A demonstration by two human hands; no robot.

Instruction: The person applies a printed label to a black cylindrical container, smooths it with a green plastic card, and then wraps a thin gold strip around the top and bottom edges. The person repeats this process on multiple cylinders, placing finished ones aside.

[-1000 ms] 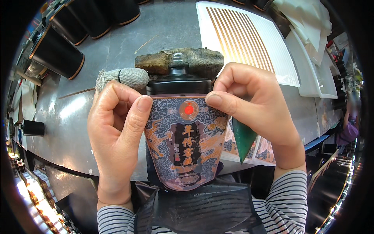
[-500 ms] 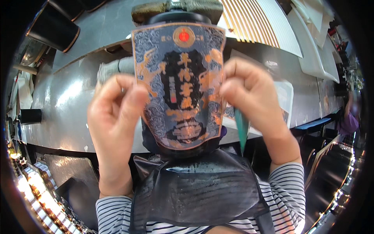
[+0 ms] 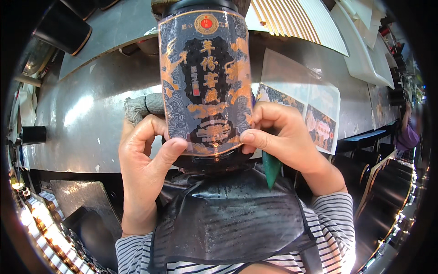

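A dark label sheet (image 3: pixel 180 109) with gold and orange decoration and a red round emblem lies against the front of a black, round jar (image 3: pixel 200 163). My left hand (image 3: pixel 148 148) has its thumb and fingers closed at the label's lower left corner. At the lower right corner, the thumb and fingers of my right hand (image 3: pixel 285 137) pinch the edge of the same label. Below my right hand, a green pointed flat piece (image 3: pixel 272 169) sticks out; its upper part is hidden by the hand. The jar's rear and most of its sides are hidden.
More printed label sheets (image 3: pixel 319 118) lie on the metal table (image 3: pixel 86 132) at the right. A grey rolled cloth (image 3: pixel 145 106) is behind my left hand. Black cylinders (image 3: pixel 63 28) stand at the far left, and a white striped panel (image 3: pixel 301 25) lies at the far right.
The label has gone from being held up loosely in front of the jar to lying against it. Both hands have moved down to its lower corners, and the label sheets at right show more.
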